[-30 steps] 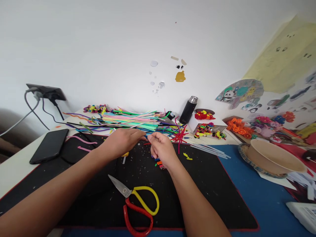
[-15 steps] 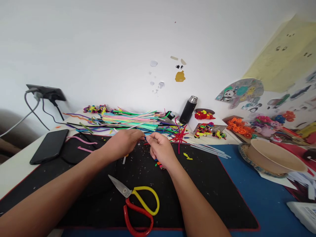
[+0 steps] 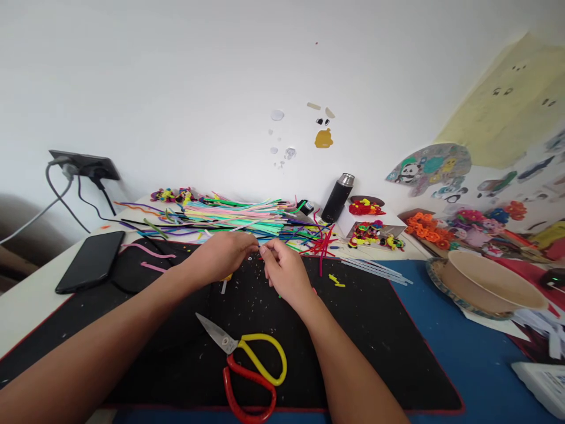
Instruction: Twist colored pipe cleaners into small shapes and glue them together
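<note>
My left hand (image 3: 226, 255) and my right hand (image 3: 286, 272) meet fingertip to fingertip above the far part of a black mat (image 3: 362, 330). Both are closed in a pinch. Whatever lies between the fingertips is too small and too covered to make out. Scissors (image 3: 226, 343) with one yellow and one red handle lie nearer to me, their blades pointing to the far left. A small orange and white piece (image 3: 226, 284) rests just below my left hand. Short yellow pipe cleaner pieces (image 3: 336, 281) are to the right of my right hand.
Behind the hands lies a heap of colourful pipe cleaners (image 3: 238, 215). A black thermos (image 3: 338, 198) stands near a white box (image 3: 392, 224). On the left is a phone (image 3: 91, 262); on the right, a beige bowl (image 3: 494, 282) and clear sticks (image 3: 377, 271).
My right hand has turned slightly, and its fingers cover more of the small coloured bits beneath. A dark blue bit seen at the fingertips before is now hidden. The view has shifted a little.
</note>
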The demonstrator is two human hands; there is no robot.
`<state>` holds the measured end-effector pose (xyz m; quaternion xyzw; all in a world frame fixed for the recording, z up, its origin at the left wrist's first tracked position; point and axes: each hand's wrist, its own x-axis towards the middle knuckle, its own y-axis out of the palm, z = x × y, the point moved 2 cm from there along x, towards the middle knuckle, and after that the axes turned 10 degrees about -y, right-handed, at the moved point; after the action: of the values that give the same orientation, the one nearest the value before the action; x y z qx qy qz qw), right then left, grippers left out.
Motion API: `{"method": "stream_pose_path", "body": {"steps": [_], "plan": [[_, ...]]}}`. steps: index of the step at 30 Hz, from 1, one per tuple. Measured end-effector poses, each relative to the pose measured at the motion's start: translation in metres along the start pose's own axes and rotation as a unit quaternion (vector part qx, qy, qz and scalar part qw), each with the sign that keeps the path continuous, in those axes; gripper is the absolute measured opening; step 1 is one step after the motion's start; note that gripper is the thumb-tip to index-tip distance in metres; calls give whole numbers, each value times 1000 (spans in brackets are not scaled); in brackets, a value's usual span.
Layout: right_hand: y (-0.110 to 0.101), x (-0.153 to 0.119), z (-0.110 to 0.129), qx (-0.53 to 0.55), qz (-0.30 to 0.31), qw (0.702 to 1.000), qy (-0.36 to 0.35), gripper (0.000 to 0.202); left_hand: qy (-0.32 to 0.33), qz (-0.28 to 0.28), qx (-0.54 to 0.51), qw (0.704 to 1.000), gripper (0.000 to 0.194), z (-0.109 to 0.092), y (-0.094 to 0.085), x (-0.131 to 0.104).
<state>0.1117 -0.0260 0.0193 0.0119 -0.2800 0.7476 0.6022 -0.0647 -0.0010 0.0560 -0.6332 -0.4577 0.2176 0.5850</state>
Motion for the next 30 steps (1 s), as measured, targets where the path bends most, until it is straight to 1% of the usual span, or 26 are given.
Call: {"method": "stream_pose_path", "body": {"steps": [5, 8, 12, 15, 17, 21, 23, 25, 26, 30], "plan": [[0, 0, 1, -50, 0, 999, -14, 22, -47, 10, -46, 998, 27, 0, 0, 0], [0, 0, 3, -102, 0, 994, -34, 22, -67, 23, -98, 993, 29, 0, -1, -1], [-2, 1, 7, -133, -15, 989, -67, 27, -90, 51, -194, 976, 32, -4, -3, -2], [-6, 1, 9, -135, -25, 987, -80, 29, -104, 80, -237, 963, 34, -8, -3, -2], [-8, 1, 10, -136, -22, 987, -82, 30, -99, 86, -237, 963, 34, -9, -3, -1], [-9, 1, 10, -136, -15, 987, -80, 30, -71, 49, -198, 976, 32, -9, -4, -2], [-9, 1, 10, -134, -18, 988, -77, 31, -70, 43, -203, 976, 33, -9, -3, -3], [-10, 1, 11, -124, -29, 989, -78, 33, -90, 53, -244, 964, 34, -8, -1, -3], [-10, 1, 12, -114, -36, 990, -78, 34, -105, 64, -275, 954, 36, -8, 0, -2], [-9, 2, 11, -64, -54, 994, -72, 35, -154, 149, -415, 884, 46, -7, 3, 1]]}}
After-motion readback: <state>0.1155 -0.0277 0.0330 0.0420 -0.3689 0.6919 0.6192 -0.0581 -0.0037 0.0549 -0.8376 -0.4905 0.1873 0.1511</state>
